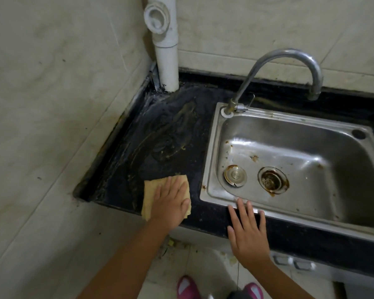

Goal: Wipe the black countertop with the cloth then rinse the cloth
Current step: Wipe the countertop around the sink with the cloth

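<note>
A yellow-tan cloth (149, 193) lies flat on the black countertop (171, 134) near its front edge, left of the sink. My left hand (171, 201) presses flat on the cloth, fingers spread and pointing away from me. My right hand (247, 229) rests flat on the counter's front edge, fingertips touching the rim of the steel sink (212, 152). The countertop shows greasy brownish smears and wet streaks between the cloth and the back corner.
A curved metal faucet (289, 55) stands at the sink's back left corner, spout over the basin. A white drain pipe (166, 50) rises in the back corner. Tiled walls close the left and back. A strainer plug (235, 175) lies beside the rusty drain (273, 180).
</note>
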Demonstrator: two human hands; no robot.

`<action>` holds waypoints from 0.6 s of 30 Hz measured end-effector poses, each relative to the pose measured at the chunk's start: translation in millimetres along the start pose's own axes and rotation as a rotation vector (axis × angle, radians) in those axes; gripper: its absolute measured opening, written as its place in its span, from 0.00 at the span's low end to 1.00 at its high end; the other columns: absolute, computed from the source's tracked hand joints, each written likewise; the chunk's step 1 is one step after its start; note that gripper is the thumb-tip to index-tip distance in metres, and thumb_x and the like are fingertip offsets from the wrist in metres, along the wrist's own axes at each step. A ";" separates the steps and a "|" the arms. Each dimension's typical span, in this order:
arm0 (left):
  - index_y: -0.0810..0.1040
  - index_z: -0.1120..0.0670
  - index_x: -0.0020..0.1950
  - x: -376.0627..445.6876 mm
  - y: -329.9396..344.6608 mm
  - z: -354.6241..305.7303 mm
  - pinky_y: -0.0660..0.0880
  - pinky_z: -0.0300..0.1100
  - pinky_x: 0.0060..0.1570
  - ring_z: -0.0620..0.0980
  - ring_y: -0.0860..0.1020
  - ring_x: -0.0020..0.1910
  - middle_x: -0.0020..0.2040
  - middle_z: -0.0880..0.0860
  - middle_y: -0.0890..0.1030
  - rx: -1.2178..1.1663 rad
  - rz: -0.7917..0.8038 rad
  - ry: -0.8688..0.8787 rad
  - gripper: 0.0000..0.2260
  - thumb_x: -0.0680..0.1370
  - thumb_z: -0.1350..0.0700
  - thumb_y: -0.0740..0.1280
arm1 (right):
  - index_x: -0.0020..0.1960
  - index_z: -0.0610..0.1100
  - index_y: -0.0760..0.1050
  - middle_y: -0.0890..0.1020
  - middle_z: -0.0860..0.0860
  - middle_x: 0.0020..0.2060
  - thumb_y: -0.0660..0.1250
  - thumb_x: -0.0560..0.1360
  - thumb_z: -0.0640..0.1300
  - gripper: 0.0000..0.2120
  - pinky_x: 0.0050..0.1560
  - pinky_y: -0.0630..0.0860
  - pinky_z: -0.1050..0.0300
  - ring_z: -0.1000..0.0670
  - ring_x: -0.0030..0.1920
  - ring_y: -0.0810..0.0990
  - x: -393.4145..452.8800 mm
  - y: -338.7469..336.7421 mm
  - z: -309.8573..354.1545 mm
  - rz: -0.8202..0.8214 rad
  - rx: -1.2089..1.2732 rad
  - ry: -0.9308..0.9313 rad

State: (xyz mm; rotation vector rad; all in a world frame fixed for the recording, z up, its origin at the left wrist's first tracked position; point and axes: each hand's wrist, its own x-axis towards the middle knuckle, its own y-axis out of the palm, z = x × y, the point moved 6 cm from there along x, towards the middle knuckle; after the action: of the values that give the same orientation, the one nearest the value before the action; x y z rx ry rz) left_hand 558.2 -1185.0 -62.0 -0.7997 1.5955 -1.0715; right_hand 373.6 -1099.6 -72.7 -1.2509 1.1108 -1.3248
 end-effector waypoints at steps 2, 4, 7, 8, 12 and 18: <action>0.40 0.49 0.76 4.7 -5.2 -6.3 0.36 0.48 0.71 0.50 0.37 0.75 0.77 0.48 0.39 -0.004 -0.037 0.028 0.24 0.82 0.47 0.44 | 0.67 0.44 0.63 0.68 0.44 0.68 0.36 0.80 0.54 0.26 0.71 0.44 0.45 0.50 0.75 0.39 0.5 0.8 0.7 0.002 -0.009 -0.001; 0.41 0.48 0.76 12.8 -7.3 -11.0 0.35 0.48 0.71 0.49 0.37 0.75 0.77 0.47 0.39 -0.005 -0.046 0.055 0.24 0.82 0.47 0.44 | 0.67 0.44 0.63 0.66 0.44 0.68 0.35 0.80 0.54 0.26 0.72 0.42 0.46 0.47 0.76 0.42 0.8 -1.6 3.0 0.002 -0.018 -0.005; 0.41 0.47 0.76 27.2 -12.5 -17.1 0.35 0.47 0.71 0.48 0.37 0.75 0.77 0.46 0.39 0.006 -0.023 0.099 0.23 0.82 0.47 0.43 | 0.66 0.44 0.63 0.65 0.42 0.67 0.36 0.81 0.53 0.26 0.72 0.39 0.46 0.41 0.70 0.59 2.5 -5.3 4.5 0.003 -0.047 -0.034; 0.41 0.47 0.76 32.9 -14.4 -17.3 0.35 0.47 0.71 0.48 0.37 0.75 0.77 0.46 0.39 0.004 -0.021 0.107 0.23 0.82 0.47 0.43 | 0.66 0.44 0.64 0.67 0.41 0.67 0.36 0.81 0.53 0.25 0.72 0.40 0.45 0.41 0.68 0.61 2.7 -6.0 4.8 0.005 -0.048 -0.040; 0.42 0.46 0.76 50.9 -21.3 -17.7 0.36 0.47 0.71 0.47 0.37 0.75 0.77 0.46 0.40 0.021 -0.019 0.133 0.23 0.82 0.47 0.43 | 0.67 0.44 0.63 0.74 0.39 0.65 0.36 0.81 0.52 0.25 0.70 0.43 0.44 0.41 0.67 0.62 3.1 -5.1 5.9 0.045 -0.071 -0.031; 0.42 0.47 0.76 53.5 -22.5 -18.2 0.35 0.47 0.71 0.48 0.37 0.75 0.77 0.46 0.40 0.003 -0.023 0.146 0.22 0.82 0.47 0.43 | 0.67 0.44 0.63 0.72 0.39 0.66 0.36 0.81 0.52 0.25 0.70 0.44 0.44 0.41 0.68 0.61 2.3 -4.2 5.8 0.053 -0.095 -0.043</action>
State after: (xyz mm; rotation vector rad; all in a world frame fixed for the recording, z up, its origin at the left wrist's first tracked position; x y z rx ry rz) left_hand 526.0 -1236.5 -59.6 -0.7540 1.7098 -1.1709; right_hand 379.2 -1101.4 -67.9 -1.3042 1.1803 -1.2118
